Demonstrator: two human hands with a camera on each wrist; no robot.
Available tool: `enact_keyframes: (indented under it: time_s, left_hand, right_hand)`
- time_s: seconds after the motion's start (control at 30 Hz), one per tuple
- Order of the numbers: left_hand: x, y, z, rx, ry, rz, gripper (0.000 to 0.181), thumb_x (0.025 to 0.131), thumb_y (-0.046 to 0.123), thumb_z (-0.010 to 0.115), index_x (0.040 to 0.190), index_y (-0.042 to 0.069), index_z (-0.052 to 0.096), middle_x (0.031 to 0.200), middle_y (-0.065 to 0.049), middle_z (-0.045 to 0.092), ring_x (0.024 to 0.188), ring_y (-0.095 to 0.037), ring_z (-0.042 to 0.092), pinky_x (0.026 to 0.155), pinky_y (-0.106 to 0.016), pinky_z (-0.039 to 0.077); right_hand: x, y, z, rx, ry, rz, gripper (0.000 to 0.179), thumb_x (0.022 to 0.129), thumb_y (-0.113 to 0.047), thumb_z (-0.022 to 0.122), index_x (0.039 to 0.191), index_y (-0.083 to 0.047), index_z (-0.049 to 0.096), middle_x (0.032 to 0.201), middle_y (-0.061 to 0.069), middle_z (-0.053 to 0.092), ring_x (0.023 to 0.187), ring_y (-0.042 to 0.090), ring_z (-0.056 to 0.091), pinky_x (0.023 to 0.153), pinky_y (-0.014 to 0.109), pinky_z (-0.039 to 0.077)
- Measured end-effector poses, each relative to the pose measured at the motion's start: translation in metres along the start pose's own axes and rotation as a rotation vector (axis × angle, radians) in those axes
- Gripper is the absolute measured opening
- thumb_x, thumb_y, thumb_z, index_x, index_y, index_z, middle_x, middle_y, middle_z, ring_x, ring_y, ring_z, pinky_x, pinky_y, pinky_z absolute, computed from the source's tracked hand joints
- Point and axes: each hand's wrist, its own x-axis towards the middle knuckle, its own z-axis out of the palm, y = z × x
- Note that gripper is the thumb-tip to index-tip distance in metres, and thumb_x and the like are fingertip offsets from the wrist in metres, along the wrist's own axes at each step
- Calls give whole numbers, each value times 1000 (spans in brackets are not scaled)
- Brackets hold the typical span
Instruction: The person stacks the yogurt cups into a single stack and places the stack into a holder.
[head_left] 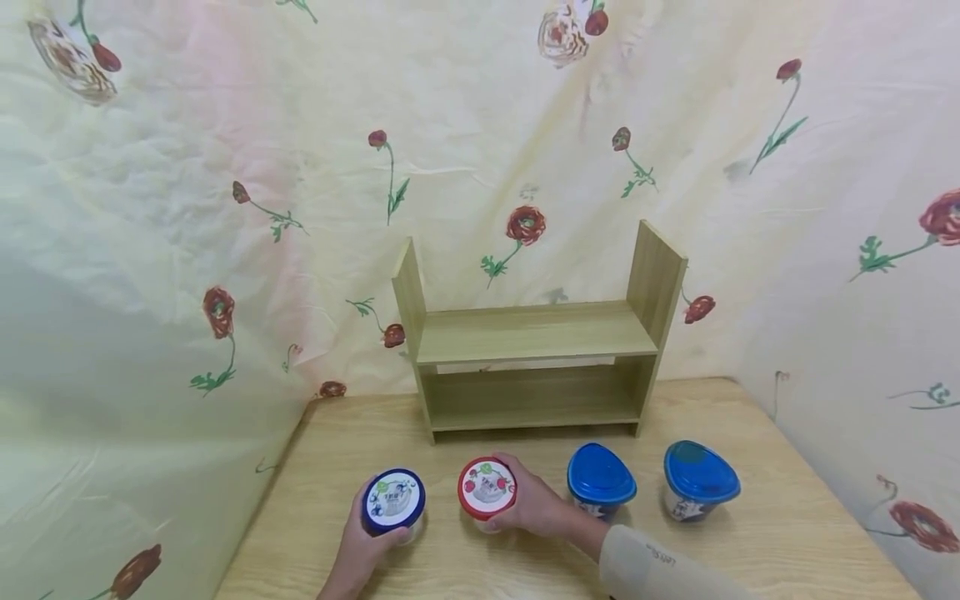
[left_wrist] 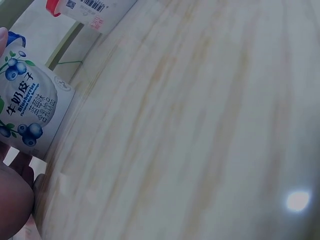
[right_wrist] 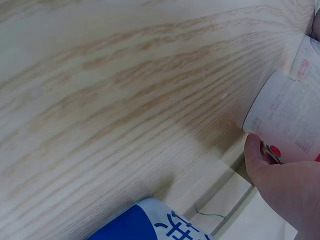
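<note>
My left hand [head_left: 357, 543] grips a round milk-drink cup with a dark blue lid [head_left: 393, 500], fingers on its far left and thumb on the near side. Blueberries are printed on the white side of this cup [left_wrist: 35, 107] in the left wrist view. To its right, my right hand [head_left: 534, 505] holds a similar cup with a red lid [head_left: 487, 490], curled around it from the right. In the right wrist view the white, text-covered side of the red-lidded cup [right_wrist: 285, 112] shows above the hand. Both cups stand upright, a short gap apart.
Two tubs with blue rounded-triangular lids, one nearer [head_left: 600, 475] and one farther right [head_left: 699, 473], stand right of my right hand. A two-tier wooden shelf [head_left: 536, 329] stands behind on the wooden table [head_left: 300, 508]. Flower-patterned cloth [head_left: 465, 167] surrounds the table.
</note>
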Motion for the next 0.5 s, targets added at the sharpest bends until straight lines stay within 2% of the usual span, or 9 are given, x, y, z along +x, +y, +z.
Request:
enact_keyframes:
  time_s: [0.27, 0.5]
  left_hand:
    - [0, -3, 0, 12, -6, -28, 108, 72, 14, 90, 157, 7, 25, 152, -24, 39, 139, -45, 36, 114, -65, 27]
    - [-1, 1, 0, 29, 5, -28, 109, 72, 18, 91, 157, 7, 25, 152, -24, 39, 139, -45, 36, 113, -66, 26]
  right_hand:
    - [1, -4, 1, 28, 2, 7, 112, 70, -31, 94, 155, -7, 26, 140, 11, 51, 125, 34, 50, 100, 57, 49]
    - [5, -18, 2, 28, 22, -36, 113, 67, -28, 96, 154, -4, 28, 140, 12, 51, 125, 34, 50, 101, 57, 48]
